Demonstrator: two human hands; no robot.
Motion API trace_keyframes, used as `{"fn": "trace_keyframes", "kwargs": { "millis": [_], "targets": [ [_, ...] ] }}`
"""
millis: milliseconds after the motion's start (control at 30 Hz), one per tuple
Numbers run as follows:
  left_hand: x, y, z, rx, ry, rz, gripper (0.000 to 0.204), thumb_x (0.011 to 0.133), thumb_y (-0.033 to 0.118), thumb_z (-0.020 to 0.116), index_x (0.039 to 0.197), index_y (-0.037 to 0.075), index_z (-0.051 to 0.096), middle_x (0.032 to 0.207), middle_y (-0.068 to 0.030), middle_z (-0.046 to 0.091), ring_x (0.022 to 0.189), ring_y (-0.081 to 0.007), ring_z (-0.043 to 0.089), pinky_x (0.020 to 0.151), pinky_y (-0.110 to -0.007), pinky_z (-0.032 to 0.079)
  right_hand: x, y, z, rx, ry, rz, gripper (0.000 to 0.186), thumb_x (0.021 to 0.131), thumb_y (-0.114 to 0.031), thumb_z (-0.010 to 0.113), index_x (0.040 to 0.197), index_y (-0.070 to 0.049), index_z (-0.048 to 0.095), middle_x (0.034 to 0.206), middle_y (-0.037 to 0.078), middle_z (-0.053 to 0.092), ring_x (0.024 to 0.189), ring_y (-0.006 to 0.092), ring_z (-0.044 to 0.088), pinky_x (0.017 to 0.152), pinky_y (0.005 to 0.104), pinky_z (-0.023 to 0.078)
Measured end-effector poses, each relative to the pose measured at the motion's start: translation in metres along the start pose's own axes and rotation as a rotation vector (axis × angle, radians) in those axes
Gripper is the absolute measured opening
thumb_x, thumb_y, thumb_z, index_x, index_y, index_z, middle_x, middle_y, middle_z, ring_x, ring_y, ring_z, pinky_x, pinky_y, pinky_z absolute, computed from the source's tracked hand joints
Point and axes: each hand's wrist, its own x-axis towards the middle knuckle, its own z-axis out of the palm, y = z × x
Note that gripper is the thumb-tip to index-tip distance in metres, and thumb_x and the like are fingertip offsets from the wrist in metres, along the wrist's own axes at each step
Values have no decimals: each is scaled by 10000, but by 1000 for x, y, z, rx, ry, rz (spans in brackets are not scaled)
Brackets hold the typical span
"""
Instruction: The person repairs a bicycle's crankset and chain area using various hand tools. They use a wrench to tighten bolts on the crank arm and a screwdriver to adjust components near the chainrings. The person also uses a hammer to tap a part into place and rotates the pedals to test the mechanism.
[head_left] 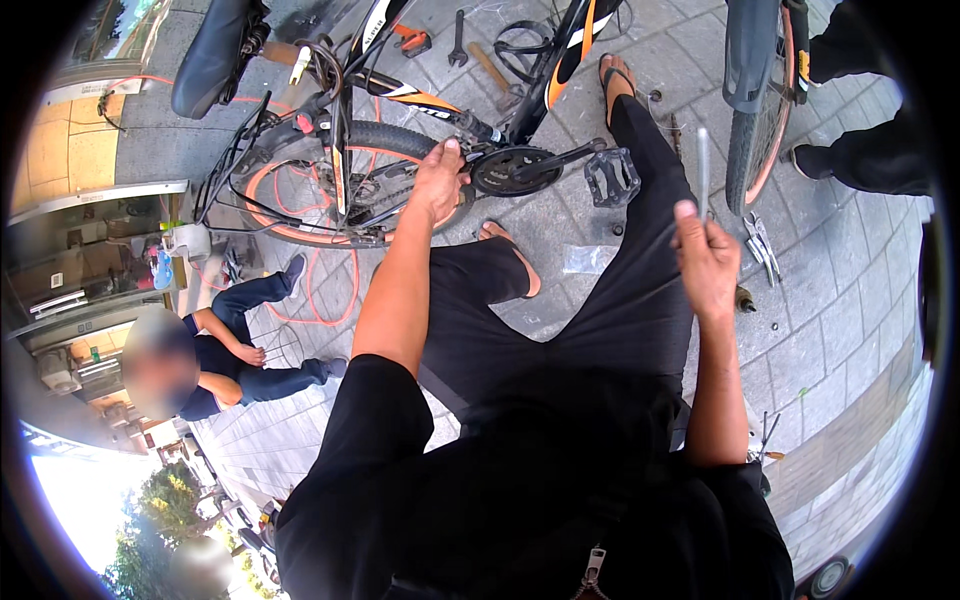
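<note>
The bicycle (408,98) is just beyond the person's legs (628,290), saddle (208,62) to the far left, frame running off far right. The left hand (436,185) is beside the chainring (515,172), seemingly steadying the bike; whether its fingers grip anything, I cannot tell. The right hand (710,268) has its fingers curled closed around one end of a silver rod-like tool (703,165), probably for leverage; its long axis runs near to far, free end pointing far.

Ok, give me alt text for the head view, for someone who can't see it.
The wearer's left grip is at a bicycle, beside its front gear, while the right grip holds a silver metal rod. A wrench and hammer lie on the paved ground; another person sits at left.
</note>
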Motion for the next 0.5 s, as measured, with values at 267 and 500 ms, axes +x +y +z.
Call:
{"fn": "trace_keyframes", "kwargs": {
  "millis": [267,500],
  "targets": [
    [-2,-2,3,152,94,37,396,1050,447,624,1173,70,620,978,-31,600,748,-119,516,634,-276,431,8,41,-53,-292,263,-116,519,1017,-407,697,694,-8,626,604,-23,509,575,69,453,530,281,377],
    [7,-17,-6,187,103,91,529,1064,481,575,1371,53,528,1248,-95,581,1117,-211,552,813,-385,512,-35,233,-94,-1020,-163,375,557,1022,-552,498,980,-58,751,1108,224,739,1097,412,689,970,497,533]
  ]
}}
